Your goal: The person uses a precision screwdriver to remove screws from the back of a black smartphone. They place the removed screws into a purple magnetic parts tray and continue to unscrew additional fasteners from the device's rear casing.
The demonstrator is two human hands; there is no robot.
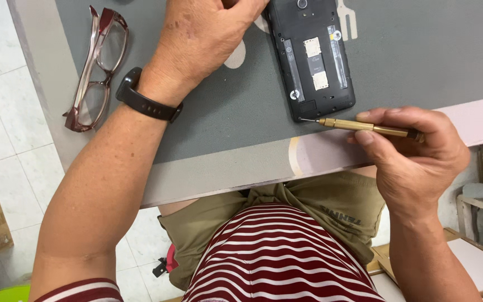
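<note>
Now the left hand (199, 39) presses flat on the opened phone (311, 56), the right hand (415, 154) pinching a brass screwdriver (364, 126).

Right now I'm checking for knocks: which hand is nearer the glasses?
Left. The left hand rests on the phone's edge, just right of the glasses, not touching them. The right hand holds a brass screwdriver far across the mat.

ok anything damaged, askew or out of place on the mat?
Nothing looks damaged or spilled. The phone lies face down on the grey mat with its back cover off, innards showing. The left hand steadies it; the right hand holds a brass screwdriver, tip at its lower edge. Glasses lie folded to the left.
</note>
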